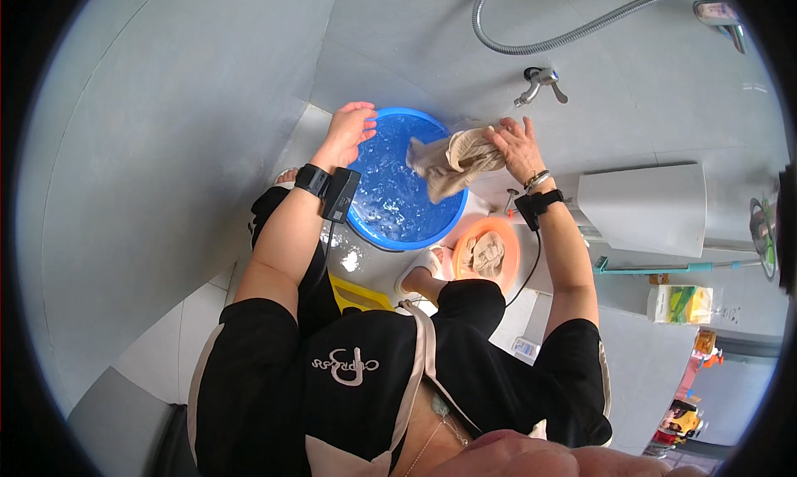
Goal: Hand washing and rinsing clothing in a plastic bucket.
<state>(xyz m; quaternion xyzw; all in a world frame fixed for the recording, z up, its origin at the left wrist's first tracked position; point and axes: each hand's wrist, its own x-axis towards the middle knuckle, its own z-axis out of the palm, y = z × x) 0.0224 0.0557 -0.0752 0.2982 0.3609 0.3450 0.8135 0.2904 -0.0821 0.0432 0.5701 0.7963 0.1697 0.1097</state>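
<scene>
A beige piece of wet-looking fabric (459, 159) hangs bunched over the right side of a blue plastic tub (466, 206). My right hand (515, 147) grips it by its right end, with the thumb and fingers around the folds. Rippled water (395, 184) fills much of the tub. On the opposite side, my left hand (355, 128) is raised at the tub's upper-left rim, its fingers loosely bent and apart, with nothing visible in it. Down to the right, an orange basin (459, 262) contains more beige cloth (487, 255).
Above the tub, a metal tap (537, 86) juts from the grey wall, near a flexible shower hose (560, 44). A white cistern (644, 206) and a teal-ended pole (672, 268) are at right. A yellow object (361, 293) and a white bottle (525, 347) are on the floor.
</scene>
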